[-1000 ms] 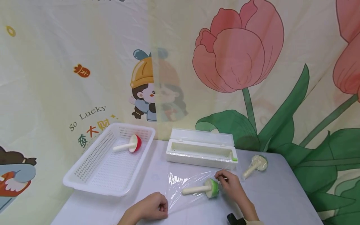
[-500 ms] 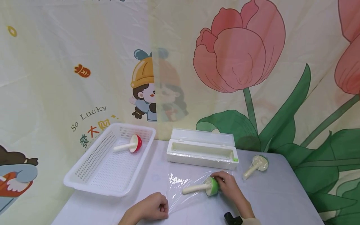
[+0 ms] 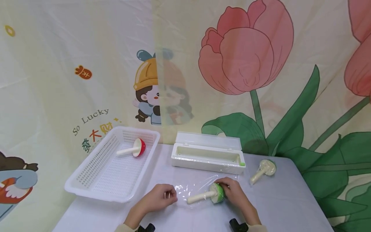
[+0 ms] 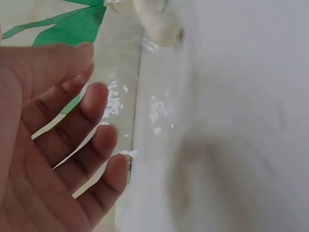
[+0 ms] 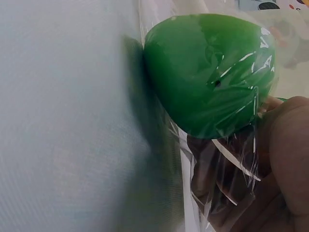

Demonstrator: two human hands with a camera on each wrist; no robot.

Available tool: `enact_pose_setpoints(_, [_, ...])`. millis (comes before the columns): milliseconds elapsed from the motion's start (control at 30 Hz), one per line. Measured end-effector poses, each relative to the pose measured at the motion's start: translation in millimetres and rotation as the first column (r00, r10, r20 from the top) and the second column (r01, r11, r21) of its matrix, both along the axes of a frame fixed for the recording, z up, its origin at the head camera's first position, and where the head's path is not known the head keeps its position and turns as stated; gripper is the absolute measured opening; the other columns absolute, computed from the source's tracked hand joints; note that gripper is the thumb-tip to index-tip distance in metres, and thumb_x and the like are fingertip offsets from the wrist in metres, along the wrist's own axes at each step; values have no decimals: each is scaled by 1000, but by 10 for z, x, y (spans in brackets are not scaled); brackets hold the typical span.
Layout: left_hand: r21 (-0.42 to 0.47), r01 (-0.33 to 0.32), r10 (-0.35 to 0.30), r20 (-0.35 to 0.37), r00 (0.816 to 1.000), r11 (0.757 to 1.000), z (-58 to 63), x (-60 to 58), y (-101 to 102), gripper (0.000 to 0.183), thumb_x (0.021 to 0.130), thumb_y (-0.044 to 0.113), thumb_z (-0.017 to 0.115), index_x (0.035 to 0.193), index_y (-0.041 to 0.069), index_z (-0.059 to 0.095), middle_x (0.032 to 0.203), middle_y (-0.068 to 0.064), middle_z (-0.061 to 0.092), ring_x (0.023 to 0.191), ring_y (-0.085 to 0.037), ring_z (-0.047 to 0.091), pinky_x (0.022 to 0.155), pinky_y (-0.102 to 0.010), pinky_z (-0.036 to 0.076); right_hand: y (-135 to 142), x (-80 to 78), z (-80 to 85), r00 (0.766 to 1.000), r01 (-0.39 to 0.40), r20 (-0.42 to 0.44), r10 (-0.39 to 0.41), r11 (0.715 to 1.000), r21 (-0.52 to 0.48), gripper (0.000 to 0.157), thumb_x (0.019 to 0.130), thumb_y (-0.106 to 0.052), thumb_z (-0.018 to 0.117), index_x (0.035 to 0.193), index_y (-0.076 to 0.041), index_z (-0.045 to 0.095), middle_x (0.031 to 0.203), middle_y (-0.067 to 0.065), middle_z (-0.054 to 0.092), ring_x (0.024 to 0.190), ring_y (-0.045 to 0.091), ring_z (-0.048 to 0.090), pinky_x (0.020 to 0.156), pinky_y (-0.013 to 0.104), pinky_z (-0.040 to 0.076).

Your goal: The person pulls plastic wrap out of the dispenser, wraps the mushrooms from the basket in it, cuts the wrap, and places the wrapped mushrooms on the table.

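A toy mushroom [image 3: 201,196] with a green cap and cream stem lies on its side in clear plastic wrap [image 3: 191,185], its stem pointing left. My right hand [image 3: 235,192] grips the cap at its far right edge; in the right wrist view the wrap creases over the green cap [image 5: 207,72] and hangs over the fingers. To the left of the stem, my left hand [image 3: 158,197] pinches the wrap's edge between thumb and forefinger. Its other fingers are loosely bent in the left wrist view, where the stem end [image 4: 166,29] shows at the top.
Behind the hands stands a white wrap dispenser [image 3: 207,162], its clear lid raised. A perforated white basket [image 3: 95,196] at left holds a red-capped toy mushroom [image 3: 136,149]. Another wrapped toy mushroom [image 3: 263,170] lies at right on the white-covered table [image 3: 290,199].
My left hand has moved away from the table's near side, bringing the wrap's near left corner up toward the stem. My right hand has shifted left onto the green cap.
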State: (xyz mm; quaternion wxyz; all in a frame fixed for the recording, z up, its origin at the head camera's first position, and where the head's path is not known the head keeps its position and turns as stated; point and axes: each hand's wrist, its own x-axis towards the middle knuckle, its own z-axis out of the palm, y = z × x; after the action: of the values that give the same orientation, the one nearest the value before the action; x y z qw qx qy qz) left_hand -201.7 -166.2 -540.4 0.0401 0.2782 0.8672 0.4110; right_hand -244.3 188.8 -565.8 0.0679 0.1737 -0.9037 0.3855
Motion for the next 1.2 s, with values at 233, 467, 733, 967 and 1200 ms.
enact_pose_setpoints(233, [42,-189,193,-133,972,981,52,-251,147,9,92,18,77,86,22,70,75,16,55,69,-4,49,63,-19,41,-38,10,23,1000,-20,4,20,1000,13,25,92,5,66,99,-16,79,96,-4,76,95,16,71,83,32,58])
enact_pose_setpoints(467, [-39,-324,317,-119,941,945,1,-442,321,8,92,21,77,86,19,71,63,11,43,60,-3,40,55,-21,35,-51,17,57,999,-11,41,9,999,39,26,94,4,66,101,-16,80,99,-4,76,97,20,72,83,31,59])
enact_pose_setpoints(733, [-183,-485,477,-89,874,855,-121,-559,489,12,88,21,80,80,17,71,60,6,55,55,-9,47,48,-27,37,-59,31,84,999,7,31,-8,999,39,26,94,4,66,97,-17,80,95,-5,76,92,16,72,80,31,58])
enact_pose_setpoints(967, [-222,-523,521,-70,850,823,-165,-521,569,12,84,17,81,83,15,70,67,3,61,63,-14,52,54,-31,41,-61,58,102,997,40,68,-45,997,67,22,94,4,64,97,-11,80,97,0,77,97,24,73,86,41,60])
enact_pose_setpoints(1200, [-4,-274,273,50,961,962,-131,-367,630,9,95,16,71,100,9,70,75,3,72,64,-4,60,58,-24,49,-43,70,82,998,23,56,-28,997,73,24,93,8,62,97,-8,79,95,3,76,94,25,72,83,41,60])
